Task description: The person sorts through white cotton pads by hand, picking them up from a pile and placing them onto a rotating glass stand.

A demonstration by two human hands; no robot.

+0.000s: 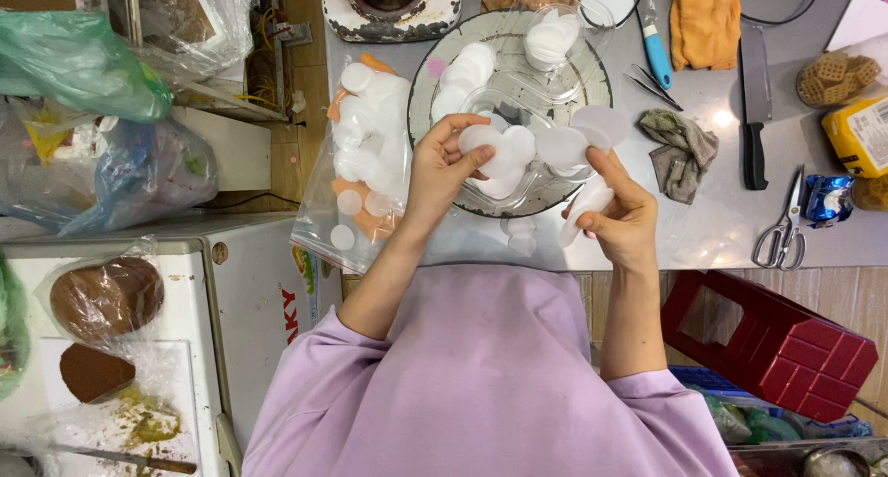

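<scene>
My left hand [446, 167] pinches a thin white round disc [481, 141] over a clear plastic tray [518, 176] that holds more white discs. My right hand [622, 220] grips a small stack of the same white discs [588, 207] just right of the tray, with loose discs [578, 139] fanned out above its fingers. The tray rests on a large round metal plate [592, 79] on the steel counter [721, 227]. A pile of discs [467, 74] lies on the plate's far side, and a clear lidded tub [553, 35] holds another stack.
A clear bag of white and orange discs [363, 162] lies left of the plate. On the counter's right lie a grey rag [684, 148], a cleaver [755, 107], scissors [784, 227], an orange cloth [705, 22] and a blue-handled tool [655, 51]. A red stool [777, 343] stands lower right; a white freezer [213, 310] stands left.
</scene>
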